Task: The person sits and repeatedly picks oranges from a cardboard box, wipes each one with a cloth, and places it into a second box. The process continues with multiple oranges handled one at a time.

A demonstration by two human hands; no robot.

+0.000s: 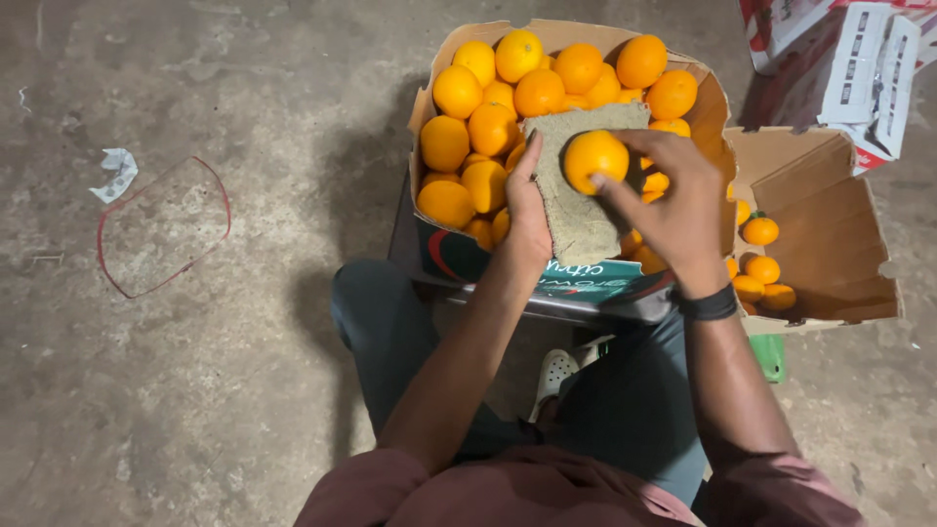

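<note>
Over cloth (576, 210), right hand (673, 210) around orange (594, 159)

Orange (594, 159) against cloth (576, 210), perhaps burlap

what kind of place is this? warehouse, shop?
Probably a fruit packing or storage area, not a shop. Signs: bare stained concrete floor, an open cardboard box heaped with round oranges, and a second cardboard box holding a few more. The right hand holds one orange.

Oranges (488, 127) in box (429, 83) (cloth (576, 220) atop)
</note>
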